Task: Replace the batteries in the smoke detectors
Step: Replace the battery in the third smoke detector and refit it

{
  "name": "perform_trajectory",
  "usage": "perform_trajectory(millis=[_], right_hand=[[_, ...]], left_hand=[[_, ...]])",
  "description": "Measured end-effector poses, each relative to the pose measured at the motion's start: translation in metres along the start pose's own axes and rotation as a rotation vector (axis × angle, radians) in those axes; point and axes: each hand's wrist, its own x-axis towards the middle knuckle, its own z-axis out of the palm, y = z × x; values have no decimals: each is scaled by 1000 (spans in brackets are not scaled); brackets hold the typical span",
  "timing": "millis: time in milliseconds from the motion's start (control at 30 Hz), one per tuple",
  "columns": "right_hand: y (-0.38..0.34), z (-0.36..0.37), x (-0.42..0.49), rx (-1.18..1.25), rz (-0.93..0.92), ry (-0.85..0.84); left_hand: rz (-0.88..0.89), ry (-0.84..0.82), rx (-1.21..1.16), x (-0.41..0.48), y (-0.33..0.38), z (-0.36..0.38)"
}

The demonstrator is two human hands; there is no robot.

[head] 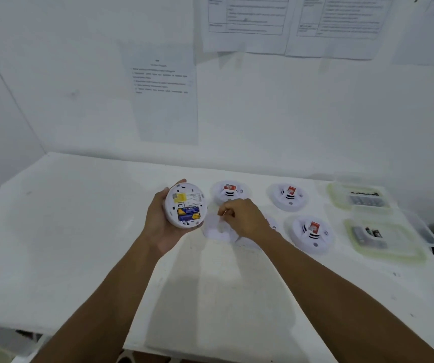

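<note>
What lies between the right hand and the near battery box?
In the head view, one detector with a red label sits on the table between the right hand and the near box. A second detector is partly hidden by the hand.

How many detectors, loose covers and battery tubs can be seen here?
Detectors: 5, including the held detector; one is half hidden.
Loose covers: 1
Battery tubs: 2
Total: 8
</note>
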Motion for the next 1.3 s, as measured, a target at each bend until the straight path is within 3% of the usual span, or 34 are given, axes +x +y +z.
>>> perform_trajectory(millis=[167, 400, 633, 1067, 1300], right_hand=[[1, 11, 3, -132, -12, 62], [-19, 3, -18, 246, -100, 379], [-29, 4, -39, 341, -43, 497], [-20, -12, -66, 309, 109, 609], [38, -43, -96, 174, -113, 529]], left_hand=[[-25, 0, -2, 8, 1, -5], [23, 0, 6, 18, -11, 12], [43, -50, 40, 25, -42, 45], [62, -71, 106, 24, -74, 75], [45, -25, 54, 32, -113, 110]])
